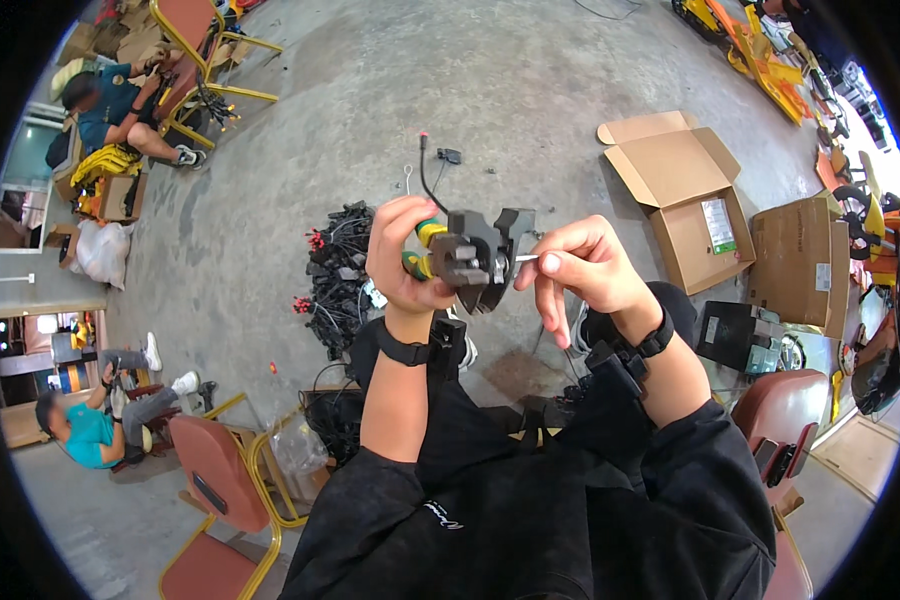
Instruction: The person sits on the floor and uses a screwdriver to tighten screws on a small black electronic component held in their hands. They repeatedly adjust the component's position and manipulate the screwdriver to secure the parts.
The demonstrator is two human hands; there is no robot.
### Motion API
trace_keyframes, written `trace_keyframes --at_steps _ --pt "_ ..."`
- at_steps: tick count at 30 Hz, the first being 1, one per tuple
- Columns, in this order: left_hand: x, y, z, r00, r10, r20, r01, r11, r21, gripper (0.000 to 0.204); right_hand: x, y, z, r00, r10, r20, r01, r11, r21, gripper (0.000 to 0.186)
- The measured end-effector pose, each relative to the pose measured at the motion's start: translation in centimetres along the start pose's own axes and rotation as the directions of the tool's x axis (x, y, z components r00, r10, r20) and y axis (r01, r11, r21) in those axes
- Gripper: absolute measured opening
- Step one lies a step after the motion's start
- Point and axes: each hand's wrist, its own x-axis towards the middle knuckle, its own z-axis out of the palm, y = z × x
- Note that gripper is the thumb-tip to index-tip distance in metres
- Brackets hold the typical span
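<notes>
Good solid clamp on the black-headed hand tool (pixel 463 262) with the left grip (pixel 402 255), up off the floor (pixel 370 90). Decent pinch on the thin pale piece (pixel 527 258) with the right grip (pixel 592 265), close by the tool. Line it up straight tbh, and mind the fingertips (pixel 551 263).

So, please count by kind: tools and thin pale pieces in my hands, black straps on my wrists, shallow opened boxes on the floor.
Green-and-yellow-handled tool: 1
Thin pale piece: 1
Black wrist straps: 2
Shallow opened box: 1
Total: 5
</notes>
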Motion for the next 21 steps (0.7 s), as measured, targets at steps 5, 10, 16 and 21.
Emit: trace_keyframes --at_steps 5,10,16,21 --pt "-0.2 -0.4 0.6 0.984 -0.164 0.075 0.171 0.981 -0.093 0.056 0.5 0.5 0.1 0.989 -0.064 -0.135 0.061 0.998 -0.02 0.026" --pt "-0.7 -0.6 0.7 0.923 -0.352 0.157 0.361 0.932 -0.037 0.035 1.2 0.5 -0.1 0.96 -0.033 -0.278 0.049 0.998 0.05 0.031" --pt "-1.1 -0.4 1.4 0.819 -0.518 0.248 0.564 0.806 -0.178 0.031 1.7 0.8 -0.2 0.932 -0.005 -0.363 0.053 0.991 0.123 0.034" --pt "-1.3 0.0 2.2 0.738 -0.597 0.313 0.674 0.656 -0.338 0.039 1.6 1.1 -0.5 0.939 -0.054 -0.34 0.083 0.994 0.072 0.031"
